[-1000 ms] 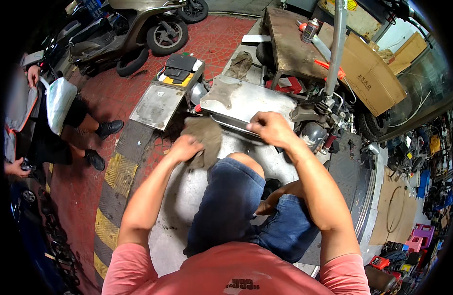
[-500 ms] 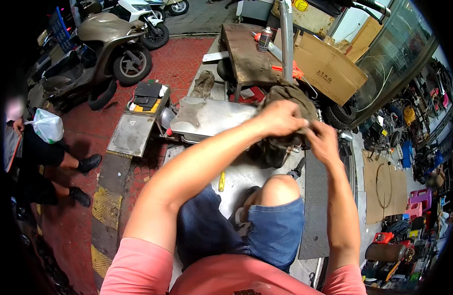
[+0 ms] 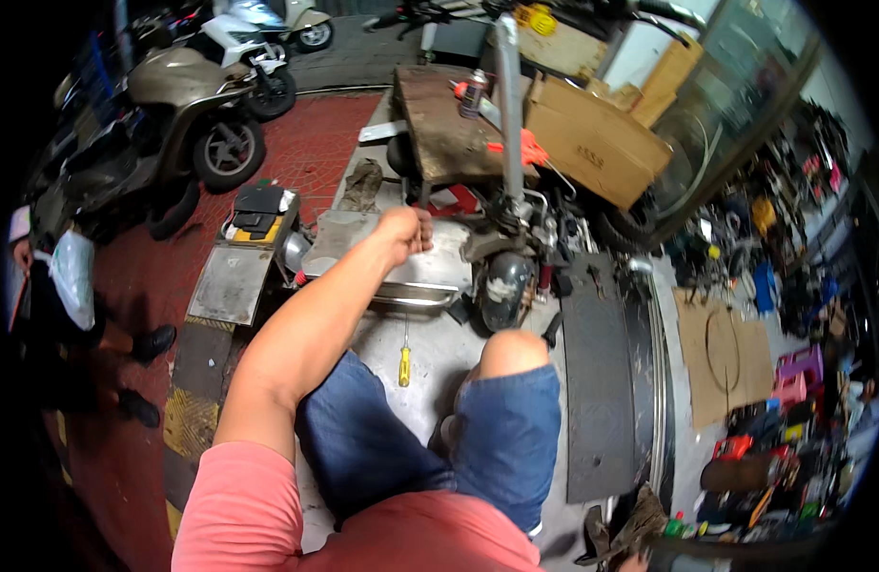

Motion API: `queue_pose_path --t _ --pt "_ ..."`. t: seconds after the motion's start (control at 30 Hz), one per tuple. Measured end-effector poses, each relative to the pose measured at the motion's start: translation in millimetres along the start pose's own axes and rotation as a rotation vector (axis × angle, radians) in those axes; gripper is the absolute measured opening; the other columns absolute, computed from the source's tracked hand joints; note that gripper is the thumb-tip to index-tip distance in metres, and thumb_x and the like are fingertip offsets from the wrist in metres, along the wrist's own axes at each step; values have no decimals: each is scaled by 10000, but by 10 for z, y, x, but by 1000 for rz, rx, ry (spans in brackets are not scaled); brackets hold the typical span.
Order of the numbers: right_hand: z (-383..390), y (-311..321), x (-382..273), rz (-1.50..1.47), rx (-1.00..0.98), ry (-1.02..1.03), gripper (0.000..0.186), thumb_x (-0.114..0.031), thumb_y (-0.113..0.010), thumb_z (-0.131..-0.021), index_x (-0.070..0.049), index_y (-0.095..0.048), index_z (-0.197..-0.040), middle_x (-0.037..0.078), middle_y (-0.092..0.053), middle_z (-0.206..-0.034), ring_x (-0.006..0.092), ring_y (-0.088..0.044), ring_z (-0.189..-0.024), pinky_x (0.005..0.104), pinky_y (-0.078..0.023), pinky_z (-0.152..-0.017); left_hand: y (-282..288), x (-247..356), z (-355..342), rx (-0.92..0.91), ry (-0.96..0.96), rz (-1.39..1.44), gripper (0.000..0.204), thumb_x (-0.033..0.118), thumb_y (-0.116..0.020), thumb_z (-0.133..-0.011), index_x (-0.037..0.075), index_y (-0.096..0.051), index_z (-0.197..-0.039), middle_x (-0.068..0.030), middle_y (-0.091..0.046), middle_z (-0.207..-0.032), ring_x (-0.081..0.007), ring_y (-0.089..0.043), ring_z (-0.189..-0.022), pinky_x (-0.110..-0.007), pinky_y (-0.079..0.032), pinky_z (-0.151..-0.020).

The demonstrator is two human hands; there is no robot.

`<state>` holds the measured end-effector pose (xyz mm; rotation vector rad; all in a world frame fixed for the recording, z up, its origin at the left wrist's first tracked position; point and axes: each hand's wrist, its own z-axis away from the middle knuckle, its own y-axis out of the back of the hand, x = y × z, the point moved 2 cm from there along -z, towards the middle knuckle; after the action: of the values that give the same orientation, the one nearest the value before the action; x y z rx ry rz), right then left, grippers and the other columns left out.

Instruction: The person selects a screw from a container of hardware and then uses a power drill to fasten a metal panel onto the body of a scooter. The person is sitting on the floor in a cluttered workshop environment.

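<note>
My left hand (image 3: 406, 234) is over the metal deck (image 3: 344, 253) of the scooter in front of me, fingers curled; whether they hold anything is hidden. My right hand (image 3: 635, 562) is low at the bottom-right edge, closed at a dark brown rag (image 3: 640, 522). A yellow-handled screwdriver (image 3: 404, 367) lies on the floor between my knees and the deck. The scooter's dark front wheel and fender (image 3: 501, 286) sit beneath its upright metal column (image 3: 510, 114). Left of the deck is a black-and-yellow unit (image 3: 255, 214) with an open metal panel (image 3: 225, 281).
A rusty table (image 3: 439, 143), cardboard sheet (image 3: 592, 133) and tire (image 3: 616, 229) stand beyond. Parked scooters (image 3: 173, 105) fill the back left. Another person's legs (image 3: 111, 338) and plastic bag (image 3: 72, 281) are at left. Tools and parts (image 3: 745, 458) crowd the right.
The rag went from my left hand to both hands by the column, then down to bottom right with my right hand. My left hand moved back over the deck. The screwdriver came into view.
</note>
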<state>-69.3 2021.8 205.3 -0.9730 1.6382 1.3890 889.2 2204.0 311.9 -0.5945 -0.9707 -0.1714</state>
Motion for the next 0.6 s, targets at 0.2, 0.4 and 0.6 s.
queue_pose_path --t 0.2,0.4,0.6 --pt "-396 -1820 -1490 -32 -206 84 258 -86 -640 -954 33 -638 -1183 22 -534 -783 113 -527 -702 275 -468 -633 -894 332 560 -162 -98 38 272 -48 -435 -978 -96 -528 -1229 -173 -662 -1010 -271 -708 -844 -405 -643 -757" --pt "229 -3652 -4337 -405 -725 266 261 -126 -727 -935 72 -643 -1082 190 -734 -990 230 -723 -839 349 -600 -807 -869 293 1113 -328 -72 75 319 -25 -437 -999 -90 -505 -1304 -216 -684 -1076 -294 -722 -893 -407 -645 -764" --pt "1020 -5895 -4525 -372 -1248 78 200 -173 -760 -938 14 -690 -956 39 -648 -769 116 -582 -641 257 -436 -590 -212 686 1684 -285 -277 150 267 56 -478 -1040 -66 -554 -1263 -207 -700 -1089 -234 -710 -836 -363 -627 -731"
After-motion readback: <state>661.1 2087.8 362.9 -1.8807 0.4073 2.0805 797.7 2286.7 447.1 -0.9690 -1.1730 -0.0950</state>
